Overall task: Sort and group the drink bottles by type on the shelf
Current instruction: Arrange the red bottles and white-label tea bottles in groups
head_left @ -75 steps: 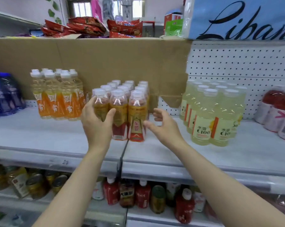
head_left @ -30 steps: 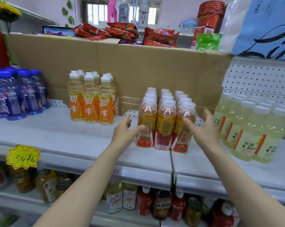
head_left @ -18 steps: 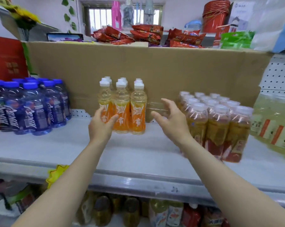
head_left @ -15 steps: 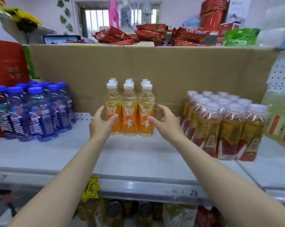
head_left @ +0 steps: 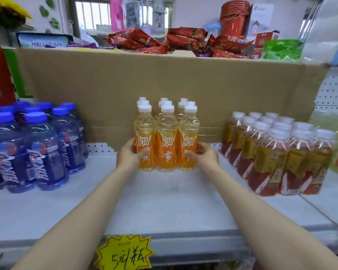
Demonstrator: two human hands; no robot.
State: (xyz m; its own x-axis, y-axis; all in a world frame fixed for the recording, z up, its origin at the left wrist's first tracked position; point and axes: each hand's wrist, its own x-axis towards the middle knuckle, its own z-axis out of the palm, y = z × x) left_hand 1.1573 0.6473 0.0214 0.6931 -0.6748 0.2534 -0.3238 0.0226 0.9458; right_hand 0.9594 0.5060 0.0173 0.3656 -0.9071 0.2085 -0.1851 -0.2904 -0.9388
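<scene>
Orange bottles (head_left: 166, 137) upright, caps up, near shelf (head_left: 164, 207) back edge. Our left hand (head_left: 129, 155) and right hand (head_left: 203, 155) clamp cluster sides, fingers part-curled.

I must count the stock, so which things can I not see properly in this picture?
Head view only:
- Orange bottles: back rows hidden by the front three.
- Left hand and right hand: fingertips hidden behind the group.
- Blue bottles: cut by the left edge.
- Pale yellow bottles: blurred, cut by the right edge.
</scene>
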